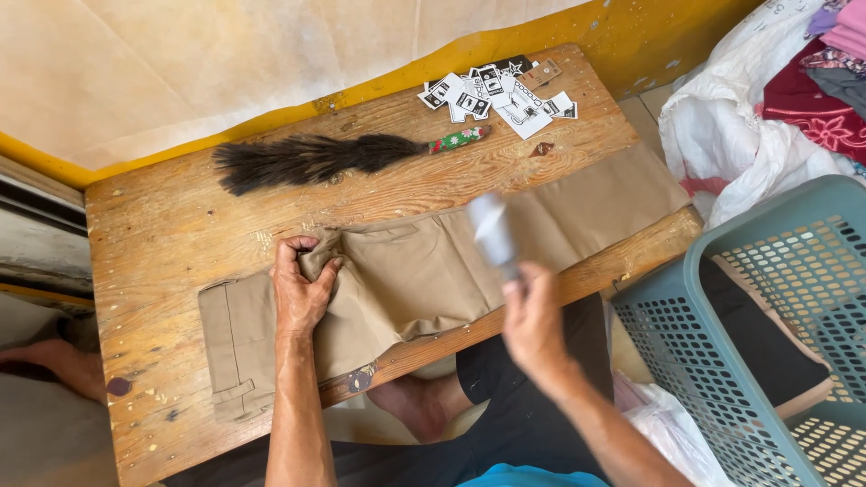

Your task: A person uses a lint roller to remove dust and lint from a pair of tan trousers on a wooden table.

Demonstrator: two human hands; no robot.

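Left hand (300, 287) fingers pinch a bunched fold of the khaki trousers (424, 271), pinning them flat along the bench's (153, 225) front edge. Right hand (534, 317) fingers clamp a blurred pale object (493, 231) above the cloth; a feather brush (307, 159) lies behind.

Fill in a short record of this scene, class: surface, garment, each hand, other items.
Surface: wooden table
Garment: tan trousers, laid flat along the table
Left hand: gripping a bunched fold of the trousers
Right hand: holding a blurred pale object
Other items: feather duster, paper tags, teal basket
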